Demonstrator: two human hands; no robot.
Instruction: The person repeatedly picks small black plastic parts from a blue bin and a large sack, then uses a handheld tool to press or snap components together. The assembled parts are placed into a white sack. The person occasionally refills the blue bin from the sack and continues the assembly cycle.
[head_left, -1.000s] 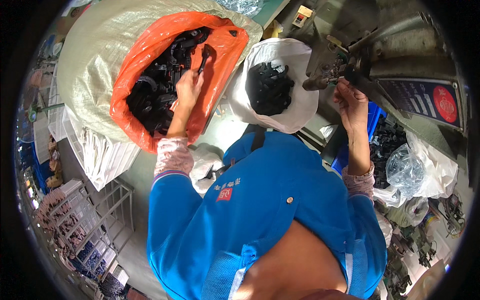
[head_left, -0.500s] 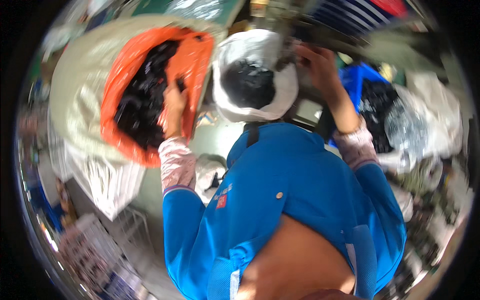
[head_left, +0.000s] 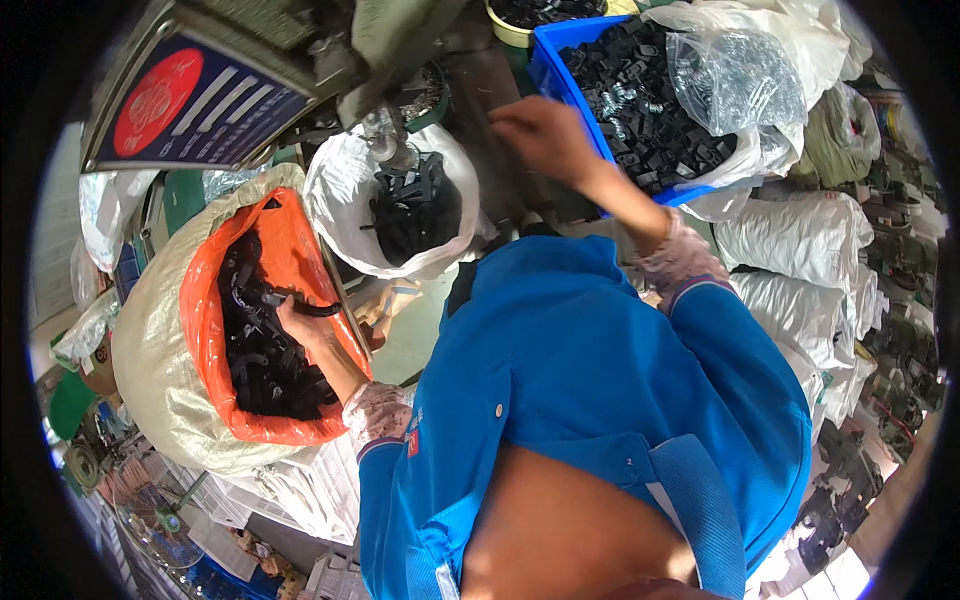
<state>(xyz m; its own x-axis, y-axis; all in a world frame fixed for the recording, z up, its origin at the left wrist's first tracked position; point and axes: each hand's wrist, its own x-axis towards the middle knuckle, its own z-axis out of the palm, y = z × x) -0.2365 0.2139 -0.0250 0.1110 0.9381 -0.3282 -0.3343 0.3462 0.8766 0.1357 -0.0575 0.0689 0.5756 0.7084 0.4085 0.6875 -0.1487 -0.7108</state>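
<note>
My left hand [head_left: 303,322] is over an orange-lined sack [head_left: 296,238] and is closed on a black plastic part [head_left: 318,309], a long, slightly bent piece. Beneath it, many similar black parts [head_left: 270,365] fill the sack. My right hand [head_left: 545,135] is in the air between a white bag [head_left: 450,262] and a blue bin [head_left: 552,62]. Motion blurs its fingers, so I cannot tell if anything is in them. Small black pieces [head_left: 650,110] with shiny metal bits fill the bin. More black parts [head_left: 418,212] lie inside the white bag.
A machine with a dark blue and red plate [head_left: 215,100] stands at the upper left, its lower end above the white bag. Clear plastic [head_left: 735,80] lies over part of the bin. Stacked white sacks [head_left: 795,240] stand at the right.
My view has turned toward the right. My right hand has left the machine beside the white bag and moved toward the blue bin. The left hand stays over the orange-lined sack with a black part.
</note>
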